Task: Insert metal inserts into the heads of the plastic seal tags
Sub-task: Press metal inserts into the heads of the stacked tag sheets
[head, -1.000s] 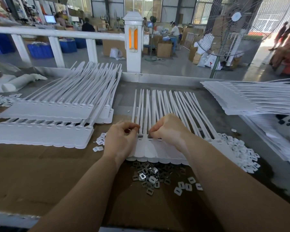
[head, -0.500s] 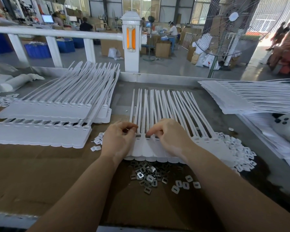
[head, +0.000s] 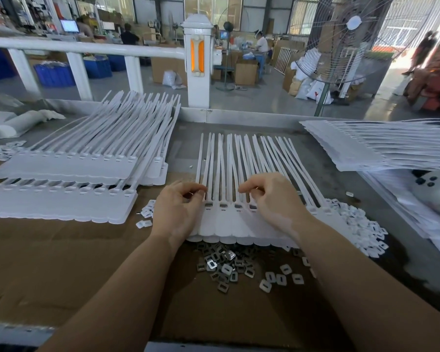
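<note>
A joined strip of white plastic seal tags (head: pixel 234 222) lies flat in front of me, tails pointing away, heads in a row with dark metal showing in several of them. My left hand (head: pixel 177 212) rests on the strip's left end, fingers curled, fingertips pinched together at the head row; what it pinches is too small to tell. My right hand (head: pixel 272 199) hovers over the heads to the right, fingers curled with something small held inside. A heap of metal inserts (head: pixel 222 265) lies just below the strip.
Stacked tag strips (head: pixel 61 199) lie at the left and more (head: pixel 381 148) at the right. White plastic caps (head: pixel 358 224) are piled right of the strip, a few (head: pixel 281 278) by the inserts. Brown cardboard (head: pixel 61 262) covers the table; a white railing (head: pixel 87 48) stands behind.
My hands have drawn apart: the right hand moved right along the head row, uncovering several heads with metal in them. The left hand stayed at the left end.
</note>
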Tool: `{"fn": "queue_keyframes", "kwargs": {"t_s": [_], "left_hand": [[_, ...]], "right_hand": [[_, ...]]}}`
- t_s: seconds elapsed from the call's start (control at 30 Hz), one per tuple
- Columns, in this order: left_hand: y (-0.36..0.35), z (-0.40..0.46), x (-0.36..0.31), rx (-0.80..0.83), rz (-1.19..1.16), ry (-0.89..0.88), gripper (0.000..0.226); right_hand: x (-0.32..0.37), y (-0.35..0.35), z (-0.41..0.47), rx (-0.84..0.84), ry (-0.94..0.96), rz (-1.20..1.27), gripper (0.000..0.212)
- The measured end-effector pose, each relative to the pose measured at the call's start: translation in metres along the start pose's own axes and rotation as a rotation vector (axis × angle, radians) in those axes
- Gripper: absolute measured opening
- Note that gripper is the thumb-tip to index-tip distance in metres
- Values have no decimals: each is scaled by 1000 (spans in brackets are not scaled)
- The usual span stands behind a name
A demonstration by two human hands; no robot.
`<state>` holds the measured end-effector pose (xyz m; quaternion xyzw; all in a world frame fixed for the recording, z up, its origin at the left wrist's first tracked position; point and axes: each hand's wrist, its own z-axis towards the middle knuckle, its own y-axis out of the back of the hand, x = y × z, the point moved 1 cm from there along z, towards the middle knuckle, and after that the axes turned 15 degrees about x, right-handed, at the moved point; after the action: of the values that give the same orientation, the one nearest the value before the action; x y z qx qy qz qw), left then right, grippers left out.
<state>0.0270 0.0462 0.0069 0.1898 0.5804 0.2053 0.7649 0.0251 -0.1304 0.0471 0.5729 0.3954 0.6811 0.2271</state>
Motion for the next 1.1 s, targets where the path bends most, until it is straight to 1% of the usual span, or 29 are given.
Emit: {"fn": "queue_keyframes", "kwargs": {"t_s": [0.07, 0.13, 0.27, 0.33, 0.43, 0.57, 0.63, 0.7, 0.9, 0.97, 1.1], "left_hand": [[0, 0, -1, -28, -105, -2, 14], [2, -1, -1, -71, -277, 15, 15], [11, 2, 2, -127, -650, 118, 27], [17, 4, 3, -162, -787, 161, 33], [24, 8, 5, -218, -824, 184, 39], [32, 16, 10, -306, -858, 261, 25], [34, 19, 9, -316, -837, 277, 25], [34, 20, 6, -336, -876, 294, 26], [36, 25, 6, -379, -967, 317, 29], [36, 28, 7, -371, -1037, 331, 26], [32, 36, -1, -358, -1282, 342, 22]], "right_hand": [[-7, 8, -2, -29, -25, 17, 30], [-13, 14, -5, -51, -48, 35, 30], [-21, 18, -7, -63, -75, 65, 28], [-23, 17, -8, -56, -75, 62, 27], [-25, 17, -8, -56, -67, 39, 25], [-27, 17, -9, -48, -66, 33, 25], [-26, 17, -10, -54, -63, 36, 25], [-23, 16, -10, -47, -49, 36, 25], [-1, 4, -12, 39, 88, -82, 25], [8, 0, -12, 65, 140, -107, 27], [29, -11, -11, 201, 286, -170, 34]]}}
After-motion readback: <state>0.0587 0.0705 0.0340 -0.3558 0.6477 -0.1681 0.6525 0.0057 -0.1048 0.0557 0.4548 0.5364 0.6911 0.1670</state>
